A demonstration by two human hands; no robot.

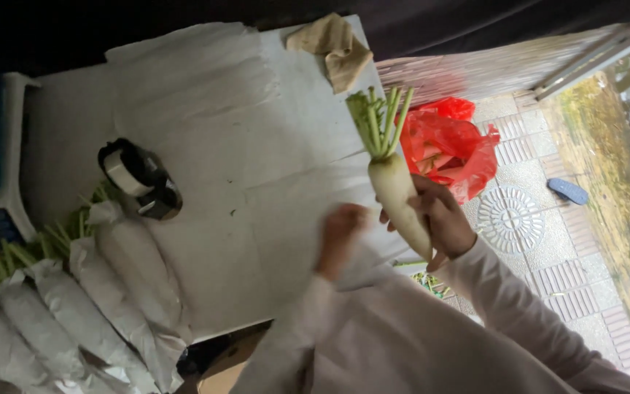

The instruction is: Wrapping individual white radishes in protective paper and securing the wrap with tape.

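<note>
Right hand [442, 219] grips white radish [399, 197], near upright, stalks up; left hand [340, 237] blurred, unclear.

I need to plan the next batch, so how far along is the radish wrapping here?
Done: several paper-wrapped radishes lie in a row at the table's lower left. In hand: the right hand holds a bare white radish by its body, stalks up; the left hand, blurred, is at the white paper sheets. Left: wrapping this one. A tape dispenser sits nearby.

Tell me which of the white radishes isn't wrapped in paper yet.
The bare radish held up in the right hand, green stalks upward. The wrapped radishes lie in a row at the table's left edge.
</note>
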